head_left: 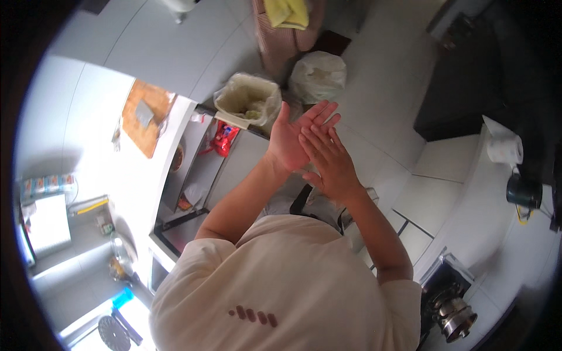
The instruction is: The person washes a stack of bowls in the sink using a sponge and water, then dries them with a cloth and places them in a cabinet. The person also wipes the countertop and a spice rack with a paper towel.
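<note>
My left hand [288,139] is held out in front of me, palm up, with the thumb apart and the fingers stretched. Across its palm and fingers lies my right hand [335,165], back upward, its fingers straight and touching the left. No object shows in either hand; what lies between the palms is hidden. Just beyond the hands stand a lined waste bin [247,96] with some pale green scraps in it and a white plastic bag [318,76].
To the left, a white counter [139,175] carries a wooden cutting board [146,117] with a cleaver [143,113] on it. Below, an open cabinet holds a red package [223,139]. At right are a paper roll [504,150], a dark mug [524,191] and a metal pot [455,319].
</note>
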`<state>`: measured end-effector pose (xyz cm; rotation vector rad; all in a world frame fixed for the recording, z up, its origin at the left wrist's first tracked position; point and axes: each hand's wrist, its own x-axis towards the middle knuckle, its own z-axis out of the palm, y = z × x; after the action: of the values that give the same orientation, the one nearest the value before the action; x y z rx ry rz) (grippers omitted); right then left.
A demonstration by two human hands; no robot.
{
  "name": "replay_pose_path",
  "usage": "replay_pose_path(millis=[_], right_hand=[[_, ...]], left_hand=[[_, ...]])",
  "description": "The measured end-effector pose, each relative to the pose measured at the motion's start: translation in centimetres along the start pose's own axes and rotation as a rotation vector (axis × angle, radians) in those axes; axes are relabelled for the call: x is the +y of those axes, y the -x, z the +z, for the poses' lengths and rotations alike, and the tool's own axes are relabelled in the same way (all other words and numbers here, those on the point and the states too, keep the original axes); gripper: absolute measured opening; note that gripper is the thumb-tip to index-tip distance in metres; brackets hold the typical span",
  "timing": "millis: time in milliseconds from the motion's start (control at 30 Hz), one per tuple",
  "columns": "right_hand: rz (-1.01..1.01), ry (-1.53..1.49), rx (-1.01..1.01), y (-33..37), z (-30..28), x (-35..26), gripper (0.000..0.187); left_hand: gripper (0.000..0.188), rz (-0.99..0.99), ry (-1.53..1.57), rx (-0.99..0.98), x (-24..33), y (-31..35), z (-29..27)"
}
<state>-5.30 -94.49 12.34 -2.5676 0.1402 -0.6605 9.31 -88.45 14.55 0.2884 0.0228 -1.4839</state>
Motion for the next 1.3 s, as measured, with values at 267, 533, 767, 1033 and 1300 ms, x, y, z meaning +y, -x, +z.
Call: replay_pose_path(millis=[267, 533, 767, 1033, 1300], right_hand=[[-0.117, -0.036, -0.165, -7.5, 4.8, -0.7, 0.075], [0.005, 0.139, -0.146, -17.2, 14.2, 0.4, 0.066], [0.175, 0.112, -0.482, -16.6, 19.6, 1.7, 0.061], [0.426, -0.618, -0.238, -18.9, 21.1, 1.6, 0.063], [0.356, -0.898, 0.151, -17.1, 14.1, 1.6, 0.084]], left_hand=[[0.086, 0.137, 0.119, 0.022, 8.1, 2.9, -4.4], [0.077, 0.322, -0.148, 0.314, 20.1, 1.7, -8.6], [0.071, 0.492, -0.87, 0.6, 24.7, 1.0, -17.9], [0.065, 0.51, -1.488, 0.672, 21.1, 0.0, -16.7], [0.067, 0.63, -1.773, 0.14, 15.9, -5.1, -14.2]])
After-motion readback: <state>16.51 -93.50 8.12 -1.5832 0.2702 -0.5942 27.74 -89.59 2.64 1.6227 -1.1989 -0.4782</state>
